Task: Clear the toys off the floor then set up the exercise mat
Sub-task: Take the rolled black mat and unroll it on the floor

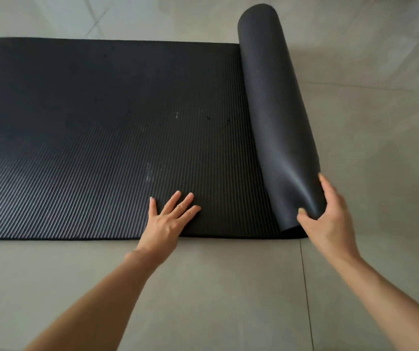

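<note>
The fingers of the right hand [330,219] curl around the near end of the roll [276,110], the part of the exercise mat [89,135] that is not yet spread. The thumb lies on the smooth outer face of the roll and the other fingers wrap behind it, so this hand holds the roll. The fingers of the left hand [170,221] are straight and spread wide, and they press flat on the ribbed surface of the mat, close to its near edge.

From the right fingers, the roll runs away from the person, so its long axis goes from near to far, across the width of the mat. The flat part of the mat begins just at the left of the right fingers, passes under the left fingers and continues far to the left, out of the view. To the right of the right fingers there is only bare tiled floor [380,122].

I judge that the coming move depends on this relation: the roll must travel to the right, at a right angle to its long axis, while the left hand keeps the flat part in place. The right hand is the nearer one and already has the roll. How much mat remains inside the roll I cannot tell well; it seems only a few turns. No toys are visible on the floor here.
</note>
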A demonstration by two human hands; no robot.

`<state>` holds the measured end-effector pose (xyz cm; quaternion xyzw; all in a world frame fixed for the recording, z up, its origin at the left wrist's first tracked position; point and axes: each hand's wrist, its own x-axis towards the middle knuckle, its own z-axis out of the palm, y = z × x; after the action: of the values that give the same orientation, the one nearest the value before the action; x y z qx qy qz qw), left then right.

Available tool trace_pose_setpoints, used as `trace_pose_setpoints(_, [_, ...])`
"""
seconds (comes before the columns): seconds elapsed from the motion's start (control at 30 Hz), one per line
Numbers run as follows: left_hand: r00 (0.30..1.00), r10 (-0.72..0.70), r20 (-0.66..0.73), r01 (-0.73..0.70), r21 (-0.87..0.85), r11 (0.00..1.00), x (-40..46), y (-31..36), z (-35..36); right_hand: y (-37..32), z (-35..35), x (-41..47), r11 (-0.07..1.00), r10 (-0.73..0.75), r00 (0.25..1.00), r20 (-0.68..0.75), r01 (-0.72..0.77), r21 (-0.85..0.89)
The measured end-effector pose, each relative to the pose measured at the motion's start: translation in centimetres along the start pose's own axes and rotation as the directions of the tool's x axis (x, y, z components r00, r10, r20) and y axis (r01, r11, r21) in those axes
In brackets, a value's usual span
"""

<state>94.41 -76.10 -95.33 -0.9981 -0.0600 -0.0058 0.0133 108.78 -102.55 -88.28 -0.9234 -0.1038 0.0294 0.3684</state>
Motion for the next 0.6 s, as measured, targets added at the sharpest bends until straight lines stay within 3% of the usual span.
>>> trace_pose_setpoints(0.37, [0.993, -0.081, 0.085, 0.077, 0.051, 0.996, -5.8, -7.2, 1.1, -4.7, 4.1, -5.3, 0.992, -0.018, 0.995, 0.099, 0.005, 0.128])
trace_pose_setpoints(0.47, [0.951, -0.186, 0.248, 0.209, -0.071, 0.975, -5.0, -5.9, 0.1, -4.6, 4.0, -5.6, 0.986, 0.007, 0.994, 0.111, -0.026, 0.163])
trace_pose_setpoints(0.53, [0.878, -0.215, 0.428, 0.334, -0.225, 0.915, -3.5, -5.0, -1.2, -4.2, 3.6, -5.5, 0.977, 0.052, 0.992, 0.111, -0.074, 0.198])
trace_pose_setpoints(0.57, [0.844, -0.211, 0.494, 0.415, -0.350, 0.840, -2.3, -4.5, -2.0, -3.9, 3.1, -5.4, 0.969, 0.081, 0.991, 0.106, -0.103, 0.225])
trace_pose_setpoints(0.6, [0.830, -0.199, 0.521, 0.495, -0.525, 0.692, -1.0, -3.9, -3.2, -3.6, 2.7, -5.3, 0.956, 0.110, 0.989, 0.102, -0.133, 0.262])
